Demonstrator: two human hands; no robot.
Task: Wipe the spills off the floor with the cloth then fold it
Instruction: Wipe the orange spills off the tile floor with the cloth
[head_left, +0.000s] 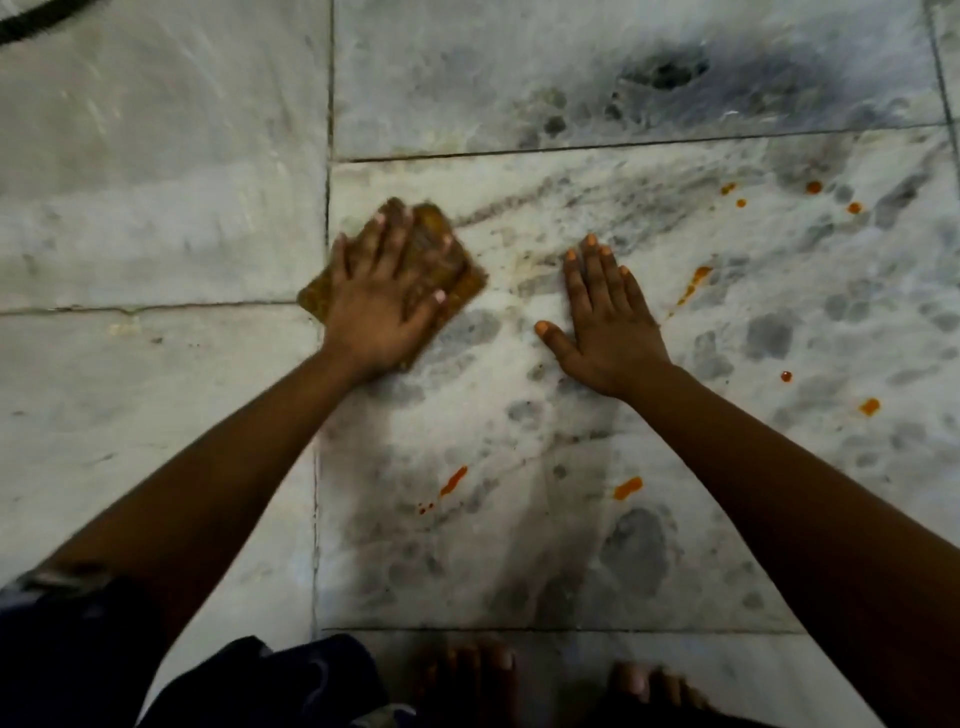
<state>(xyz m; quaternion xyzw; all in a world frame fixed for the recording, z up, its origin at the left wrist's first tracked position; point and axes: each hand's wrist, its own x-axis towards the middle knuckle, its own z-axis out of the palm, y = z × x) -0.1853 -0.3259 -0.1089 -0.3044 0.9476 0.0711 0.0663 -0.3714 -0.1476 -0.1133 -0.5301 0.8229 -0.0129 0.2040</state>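
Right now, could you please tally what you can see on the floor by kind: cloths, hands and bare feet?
Cloths: 1, the brown cloth under the left hand.
Hands: 2, left hand and right hand, both flat.
Bare feet: 2, first foot, second foot.
Total: 5

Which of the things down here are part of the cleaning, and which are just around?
Part of the job: cloth under the left hand; orange spills on the marble floor.

Just around: right hand flat on the floor; bare feet; dark cable.
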